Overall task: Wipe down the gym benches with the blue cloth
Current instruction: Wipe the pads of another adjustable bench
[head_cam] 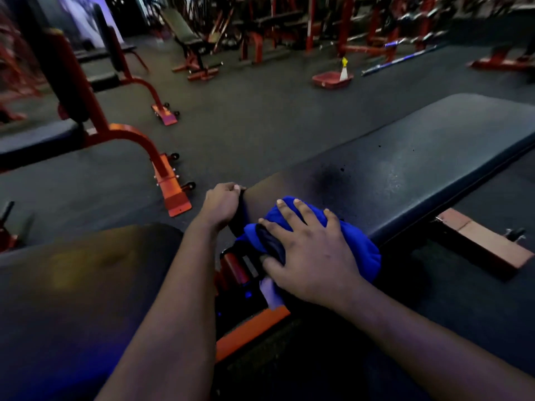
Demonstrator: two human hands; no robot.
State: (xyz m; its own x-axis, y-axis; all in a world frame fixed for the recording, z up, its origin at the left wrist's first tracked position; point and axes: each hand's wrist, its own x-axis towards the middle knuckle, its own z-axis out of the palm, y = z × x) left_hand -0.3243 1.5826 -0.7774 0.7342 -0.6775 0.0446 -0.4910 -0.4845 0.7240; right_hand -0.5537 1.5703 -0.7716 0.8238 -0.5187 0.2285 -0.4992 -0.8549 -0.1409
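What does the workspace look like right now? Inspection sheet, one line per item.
Surface: black bench pad, speckled sheen on top.
Job's things: blue cloth bunched on the pad's near end.
Clutter: spray bottle by a red tray on the floor beyond.
Hands: left hand grips the pad's end edge; right hand presses flat on the cloth.
Cables: nothing seen.
Surroundings: orange-framed benches to the left; barbell on the floor.
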